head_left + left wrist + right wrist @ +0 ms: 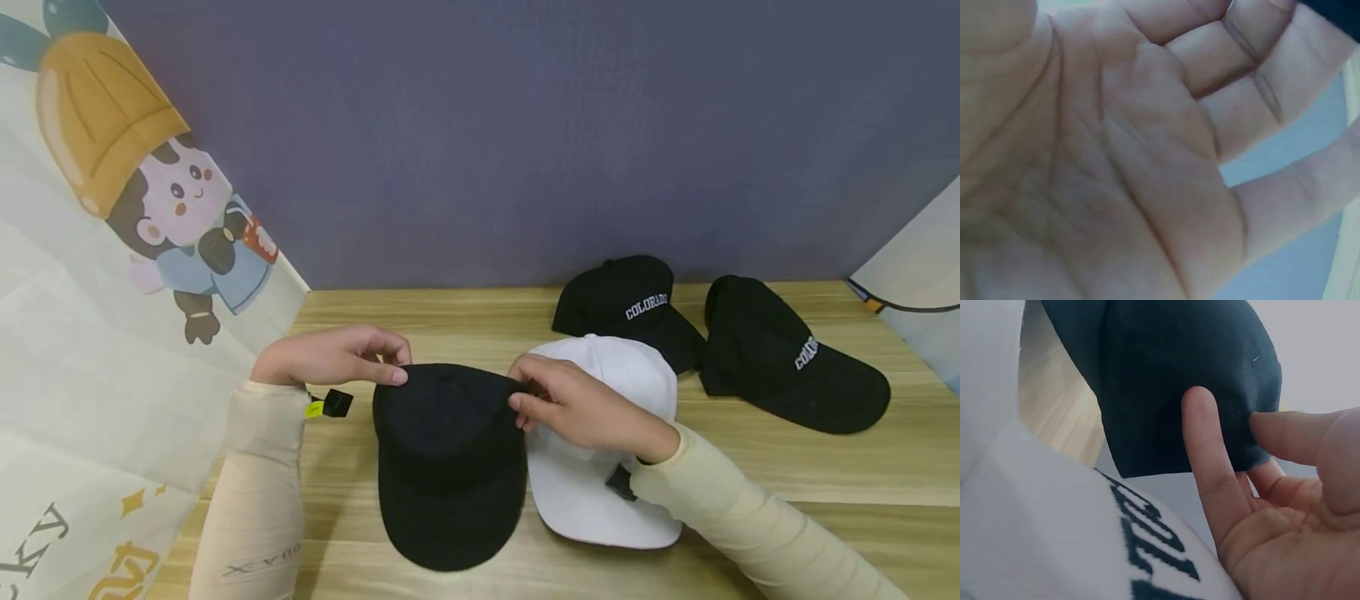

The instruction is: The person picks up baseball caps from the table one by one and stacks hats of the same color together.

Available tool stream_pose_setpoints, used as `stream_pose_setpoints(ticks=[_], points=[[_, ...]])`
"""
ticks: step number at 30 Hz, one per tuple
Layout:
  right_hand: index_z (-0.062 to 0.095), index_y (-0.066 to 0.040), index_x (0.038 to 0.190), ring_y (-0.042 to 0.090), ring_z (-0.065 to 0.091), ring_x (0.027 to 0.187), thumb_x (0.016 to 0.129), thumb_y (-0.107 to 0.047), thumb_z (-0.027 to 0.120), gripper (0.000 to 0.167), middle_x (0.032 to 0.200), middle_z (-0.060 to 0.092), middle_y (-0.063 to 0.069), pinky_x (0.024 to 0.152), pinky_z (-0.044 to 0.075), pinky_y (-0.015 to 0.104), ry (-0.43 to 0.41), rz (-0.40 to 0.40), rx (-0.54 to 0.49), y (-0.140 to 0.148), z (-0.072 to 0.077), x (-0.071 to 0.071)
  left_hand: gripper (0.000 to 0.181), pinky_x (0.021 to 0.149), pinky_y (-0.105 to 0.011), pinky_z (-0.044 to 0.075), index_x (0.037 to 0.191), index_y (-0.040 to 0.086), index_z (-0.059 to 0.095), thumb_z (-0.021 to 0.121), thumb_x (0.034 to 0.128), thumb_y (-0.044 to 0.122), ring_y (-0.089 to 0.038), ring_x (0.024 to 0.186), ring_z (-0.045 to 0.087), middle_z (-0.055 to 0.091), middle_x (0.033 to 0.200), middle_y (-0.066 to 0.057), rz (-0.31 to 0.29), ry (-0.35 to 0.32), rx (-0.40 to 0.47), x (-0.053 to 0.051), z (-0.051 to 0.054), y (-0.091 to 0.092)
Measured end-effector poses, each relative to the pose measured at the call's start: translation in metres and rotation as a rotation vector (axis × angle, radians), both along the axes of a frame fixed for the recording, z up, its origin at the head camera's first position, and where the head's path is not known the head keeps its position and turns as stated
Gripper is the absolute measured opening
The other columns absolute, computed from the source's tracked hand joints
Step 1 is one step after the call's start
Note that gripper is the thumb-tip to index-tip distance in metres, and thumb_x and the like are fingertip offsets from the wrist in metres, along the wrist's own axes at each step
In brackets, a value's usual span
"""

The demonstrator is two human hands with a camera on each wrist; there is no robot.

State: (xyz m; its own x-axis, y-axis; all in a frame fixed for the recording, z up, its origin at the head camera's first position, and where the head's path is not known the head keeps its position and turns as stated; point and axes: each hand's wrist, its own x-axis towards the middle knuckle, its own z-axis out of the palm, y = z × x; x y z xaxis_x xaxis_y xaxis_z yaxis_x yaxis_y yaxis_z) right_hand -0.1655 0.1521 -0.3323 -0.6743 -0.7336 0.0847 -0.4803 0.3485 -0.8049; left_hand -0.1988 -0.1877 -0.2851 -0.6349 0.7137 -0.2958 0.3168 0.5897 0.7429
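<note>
Cap count: 4 total, 3 black, 1 white. Both my grips are on 1 of them, the near black cap, leftmost of the lot, bill toward me. Left grip: pinching its far left edge, thumb on the fabric. Right grip: pinching its far right corner, thumb and fingers. Can't tell if that cap touches the table.

1 white cap just right of it, bill also toward me, partly behind my right forearm; right wrist view shows dark lettering on it, cut off. Remaining 2 black caps, far right: rear black cap behind the white one, right black cap beside that. Both read COLORADO in white, second one partly hidden by the curve. 2 beige sleeves, 1 on each arm. 1 cartoon figure on the left panel.
</note>
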Motion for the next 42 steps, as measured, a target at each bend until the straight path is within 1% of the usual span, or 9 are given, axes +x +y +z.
stream_pose_setpoints(ticks=[5,7,12,14,17,26,34,39,42], points=[[0.06,-0.011,0.111,0.014,0.071,0.077,0.105,-0.015,0.06,0.007,0.09,0.07,0.001,0.073,0.059,0.029,-0.027,-0.001,-0.017,0.001,0.0,-0.001,0.019,0.072,-0.032,0.042,0.094,0.013,0.059,0.057,0.1058,0.028,-0.022,0.074,0.046,0.044,0.082,-0.003,0.018,-0.012,0.04,0.001,0.002,-0.003],[0.058,-0.011,0.12,0.018,0.072,0.08,0.104,-0.013,0.06,0.017,0.096,0.07,0.004,0.074,0.059,0.029,-0.037,-0.003,-0.017,0.002,0.0,-0.001,0.018,0.073,-0.032,0.042,0.095,0.013,0.059,0.057,0.1062,0.027,-0.019,0.075,0.047,0.044,0.082,-0.003,0.031,0.016,0.039,0.001,0.002,-0.004],[0.046,-0.012,0.146,0.015,0.07,0.097,0.103,-0.018,0.064,0.047,0.133,0.06,0.012,0.083,0.057,0.028,-0.019,-0.033,0.003,0.003,0.0,0.001,0.015,0.074,-0.031,0.041,0.097,0.015,0.06,0.056,0.1064,0.026,-0.017,0.077,0.048,0.045,0.083,-0.002,0.102,0.115,0.023,-0.001,0.001,-0.011],[0.04,-0.015,0.151,0.012,0.068,0.104,0.103,-0.021,0.064,0.055,0.145,0.052,0.012,0.087,0.056,0.028,-0.013,-0.049,0.008,0.003,0.0,0.001,0.013,0.074,-0.03,0.04,0.097,0.016,0.061,0.057,0.106,0.025,-0.017,0.078,0.048,0.046,0.083,-0.001,0.124,0.152,0.016,-0.002,0.0,-0.013],[0.034,-0.019,0.156,0.012,0.065,0.112,0.103,-0.022,0.063,0.061,0.152,0.045,0.008,0.092,0.055,0.029,-0.025,-0.069,0.001,0.003,0.001,0.003,0.012,0.075,-0.031,0.041,0.097,0.016,0.062,0.058,0.1054,0.023,-0.017,0.079,0.049,0.048,0.083,-0.001,0.139,0.202,0.001,-0.005,-0.002,-0.014],[0.034,-0.018,0.154,0.013,0.065,0.113,0.102,-0.018,0.065,0.061,0.153,0.043,0.007,0.095,0.055,0.03,-0.015,-0.098,-0.025,0.003,0.002,0.005,0.01,0.079,-0.033,0.042,0.099,0.018,0.064,0.057,0.1057,0.019,-0.023,0.087,0.052,0.054,0.089,-0.003,0.209,0.23,-0.039,-0.016,-0.013,-0.015],[0.037,-0.019,0.153,0.013,0.064,0.114,0.102,-0.024,0.065,0.058,0.153,0.044,0.004,0.095,0.056,0.033,0.015,-0.106,-0.019,0.007,0.004,0.006,0.014,0.077,-0.035,0.042,0.101,0.011,0.064,0.054,0.107,0.018,-0.031,0.087,0.052,0.055,0.09,-0.011,0.25,0.194,-0.014,-0.029,-0.031,-0.017],[0.04,-0.022,0.15,0.013,0.065,0.117,0.101,-0.027,0.066,0.055,0.151,0.047,0.001,0.097,0.054,0.039,0.016,-0.116,0.0,0.01,0.008,0.007,0.013,0.079,-0.036,0.046,0.103,0.008,0.064,0.054,0.1071,0.015,-0.036,0.089,0.054,0.055,0.093,-0.01,0.28,0.152,0.002,-0.037,-0.043,-0.018],[0.041,-0.024,0.148,0.011,0.064,0.119,0.101,-0.028,0.066,0.053,0.15,0.048,-0.003,0.097,0.054,0.037,0.014,-0.125,0.011,0.012,0.011,0.008,0.013,0.08,-0.037,0.046,0.104,0.008,0.064,0.053,0.1071,0.015,-0.033,0.089,0.054,0.056,0.094,-0.01,0.292,0.151,0.006,-0.04,-0.049,-0.018]])
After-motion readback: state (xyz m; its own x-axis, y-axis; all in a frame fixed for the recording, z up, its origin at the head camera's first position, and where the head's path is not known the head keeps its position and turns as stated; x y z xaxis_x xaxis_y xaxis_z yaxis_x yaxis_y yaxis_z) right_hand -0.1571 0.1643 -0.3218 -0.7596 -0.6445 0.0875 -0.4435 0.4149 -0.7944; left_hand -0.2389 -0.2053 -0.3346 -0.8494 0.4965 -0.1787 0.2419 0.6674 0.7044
